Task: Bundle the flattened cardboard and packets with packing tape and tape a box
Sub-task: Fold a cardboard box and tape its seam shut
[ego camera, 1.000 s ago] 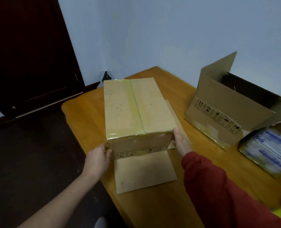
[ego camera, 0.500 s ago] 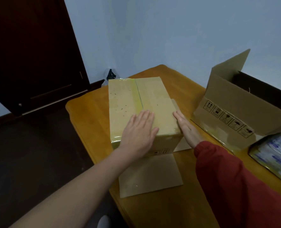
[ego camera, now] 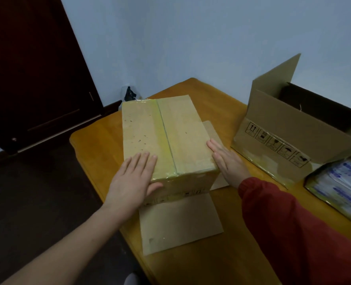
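A closed cardboard box [ego camera: 180, 130] with clear tape along its top seam stands in the middle of the wooden table [ego camera: 92, 149]. It rests on flattened cardboard [ego camera: 178, 221] that sticks out at the front and right. My left hand [ego camera: 133, 179] lies flat on the box's near left top corner, fingers straight, thumb over the front edge. Fingers straight, my right hand [ego camera: 228, 161] presses against the box's right side near the front. A bundle of blue-and-white packets [ego camera: 343, 186] wrapped in tape lies at the right edge.
An open cardboard box [ego camera: 290, 136] with raised flaps stands at the right, near the wall. A dark door [ego camera: 32, 68] fills the left background, with dark floor below. A small dark object [ego camera: 129, 93] sits on the floor by the wall corner.
My left hand went from the box's front left corner onto its top, then slid left. My right hand stayed on the right side. The camera moved closer.
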